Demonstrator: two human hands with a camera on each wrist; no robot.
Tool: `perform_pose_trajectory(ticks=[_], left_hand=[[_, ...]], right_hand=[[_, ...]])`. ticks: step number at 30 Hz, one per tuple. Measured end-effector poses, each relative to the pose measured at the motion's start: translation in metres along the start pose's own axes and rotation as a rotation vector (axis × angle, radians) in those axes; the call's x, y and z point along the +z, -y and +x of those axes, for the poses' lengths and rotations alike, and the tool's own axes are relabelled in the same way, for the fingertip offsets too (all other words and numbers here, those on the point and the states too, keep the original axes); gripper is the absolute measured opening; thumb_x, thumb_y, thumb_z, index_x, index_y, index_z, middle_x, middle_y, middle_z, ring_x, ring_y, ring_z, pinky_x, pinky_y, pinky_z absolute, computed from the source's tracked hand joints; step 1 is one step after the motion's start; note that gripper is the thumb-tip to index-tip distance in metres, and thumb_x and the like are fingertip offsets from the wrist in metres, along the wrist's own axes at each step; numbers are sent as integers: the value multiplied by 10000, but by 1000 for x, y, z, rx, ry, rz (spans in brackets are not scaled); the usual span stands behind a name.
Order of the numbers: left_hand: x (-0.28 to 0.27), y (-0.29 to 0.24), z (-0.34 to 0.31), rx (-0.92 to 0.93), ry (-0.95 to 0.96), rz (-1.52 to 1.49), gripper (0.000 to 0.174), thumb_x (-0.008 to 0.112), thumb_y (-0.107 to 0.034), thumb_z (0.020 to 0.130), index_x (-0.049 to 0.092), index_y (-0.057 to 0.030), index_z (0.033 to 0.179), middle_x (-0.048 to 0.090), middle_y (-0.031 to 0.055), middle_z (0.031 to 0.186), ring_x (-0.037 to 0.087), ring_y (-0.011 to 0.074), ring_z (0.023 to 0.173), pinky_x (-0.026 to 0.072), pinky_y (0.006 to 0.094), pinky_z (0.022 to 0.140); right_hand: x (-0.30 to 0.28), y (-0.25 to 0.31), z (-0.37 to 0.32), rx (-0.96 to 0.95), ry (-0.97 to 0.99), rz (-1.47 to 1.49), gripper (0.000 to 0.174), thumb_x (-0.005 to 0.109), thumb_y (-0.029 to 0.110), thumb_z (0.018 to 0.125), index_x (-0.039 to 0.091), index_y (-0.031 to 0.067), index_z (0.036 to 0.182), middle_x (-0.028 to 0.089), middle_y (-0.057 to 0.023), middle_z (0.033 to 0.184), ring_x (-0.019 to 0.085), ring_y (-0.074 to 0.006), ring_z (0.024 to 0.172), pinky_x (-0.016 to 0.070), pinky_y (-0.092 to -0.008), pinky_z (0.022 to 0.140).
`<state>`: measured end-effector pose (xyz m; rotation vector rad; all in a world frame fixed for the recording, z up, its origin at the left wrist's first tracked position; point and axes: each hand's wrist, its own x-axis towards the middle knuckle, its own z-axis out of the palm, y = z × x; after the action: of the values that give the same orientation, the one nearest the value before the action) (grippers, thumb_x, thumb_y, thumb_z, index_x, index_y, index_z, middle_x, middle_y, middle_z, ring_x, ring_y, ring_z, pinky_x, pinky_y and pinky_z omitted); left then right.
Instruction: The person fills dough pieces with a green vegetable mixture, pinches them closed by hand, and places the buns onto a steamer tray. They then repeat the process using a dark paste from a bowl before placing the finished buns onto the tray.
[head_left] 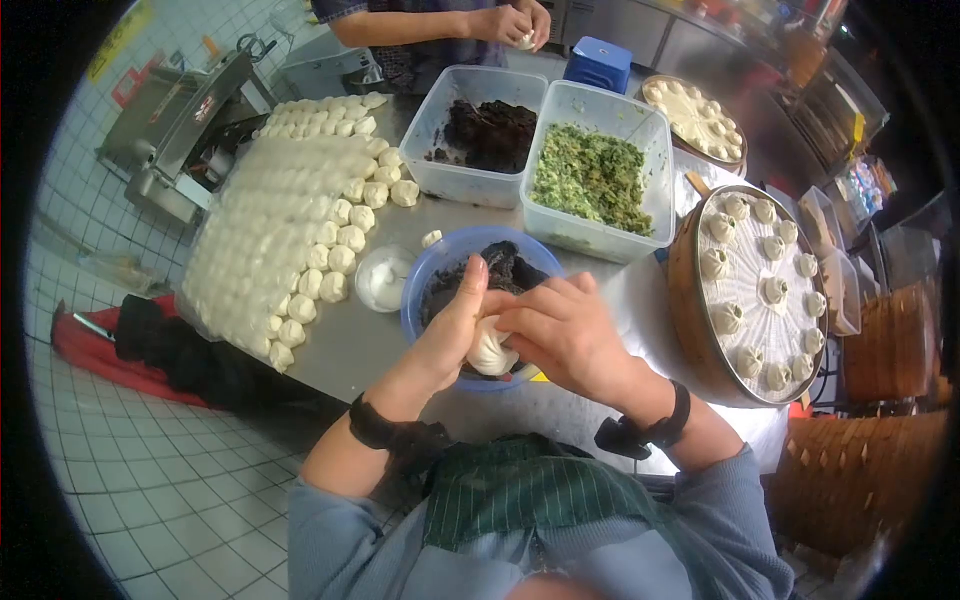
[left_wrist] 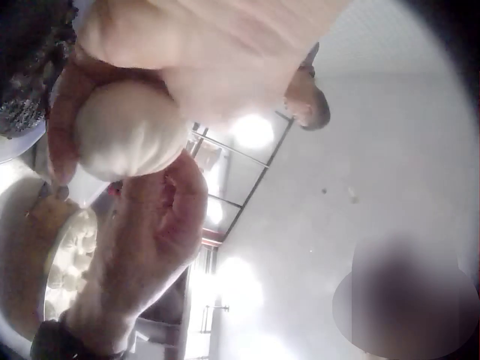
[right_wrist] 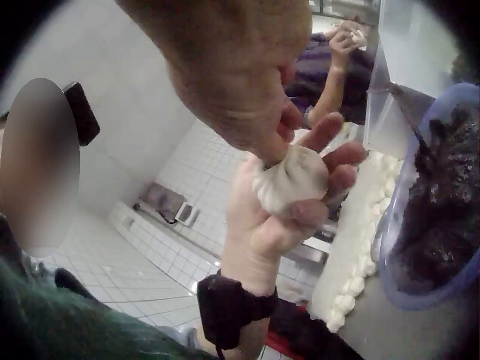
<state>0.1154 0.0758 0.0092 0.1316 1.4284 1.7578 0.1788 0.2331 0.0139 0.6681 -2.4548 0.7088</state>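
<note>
A pleated white dough bun [head_left: 491, 352] is held between both hands, over the near side of a blue bowl [head_left: 412, 300] of dark filling [head_left: 512, 264]. My left hand [head_left: 452, 328] cups the bun, its thumb extended upward in the head view. The right wrist view shows the left fingers [right_wrist: 346, 156] around the bun's side. Gathered folds run to the bun's top, where the fingertips of my right hand [head_left: 575, 335] pinch the dough. From the left wrist view, the bun's smooth round underside [left_wrist: 131, 131] shows.
Rows of dough pieces [head_left: 340, 260], partly under plastic, cover the table's left. A small white dish [head_left: 384, 279] stands beside the bowl. Behind are tubs of dark filling [head_left: 430, 172] and green filling [head_left: 600, 235]. A steamer [head_left: 683, 300] of pleated buns stands right. Another person [head_left: 420, 30] works opposite.
</note>
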Motion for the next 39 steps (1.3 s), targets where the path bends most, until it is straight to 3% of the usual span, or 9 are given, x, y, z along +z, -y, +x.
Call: perform_pose_trajectory(ticks=[5,13,18,20,24,26,27,30,39], left_hand=[[-10,6,-4,63,50,55,785,167,-659,936,604,-10,1000,607,39,827,595,112,715,477,231,545],[-11,0,5,86,-32,121,813,128,-653,940,641,-37,804,576,19,685,544,74,623,442,191,558],[-21,-31,16,205,43,129,832,108,-656,939,621,-54,682,556,9,635,531,78,614,423,194,580],[-28,-28,24,271,28,226,837,116,-661,936,615,-52,654,545,8,612,526,82,594,421,200,543],[-45,-15,30,427,-214,632,851,134,-675,929,619,-32,654,551,14,606,522,86,560,428,212,525],[-66,4,31,256,-305,382,877,146,-706,907,631,-9,687,573,38,611,530,106,514,432,218,482],[-85,19,37,94,-245,134,900,142,-734,884,641,4,755,610,74,644,579,142,503,433,226,424],[-87,29,27,29,-225,-73,913,131,-745,873,641,11,830,632,104,676,625,177,533,428,232,382],[-95,50,19,-26,-88,-326,868,162,-706,901,635,22,866,649,147,731,650,243,596,459,279,442]], right_hand=[[-1,0,0,-13,-13,-58,247,709,145,677,609,140,903,573,13,898,544,-162,789,360,-322,690],[-10,0,21,-270,93,-208,181,554,179,737,585,136,910,547,29,897,529,-132,790,352,-302,718],[-15,-4,54,-344,14,-260,180,552,187,731,578,129,899,534,18,880,528,-131,815,354,-309,701],[-15,-11,58,-371,163,-179,240,612,164,722,577,124,955,543,-12,918,548,-169,849,373,-332,709],[0,-19,50,-33,253,129,292,678,139,704,577,114,976,554,-38,926,573,-227,865,398,-358,735],[7,-29,38,231,300,170,305,734,137,702,586,117,968,568,-46,897,589,-241,841,422,-361,748],[14,-37,29,172,337,46,264,724,148,698,603,116,930,552,-46,858,580,-227,828,425,-357,727],[35,-50,22,38,592,-152,97,648,158,730,630,109,812,575,-62,884,589,-237,857,435,-360,746],[79,-56,20,-152,676,-369,81,594,173,725,629,116,678,575,-26,817,593,-195,816,423,-339,716]])
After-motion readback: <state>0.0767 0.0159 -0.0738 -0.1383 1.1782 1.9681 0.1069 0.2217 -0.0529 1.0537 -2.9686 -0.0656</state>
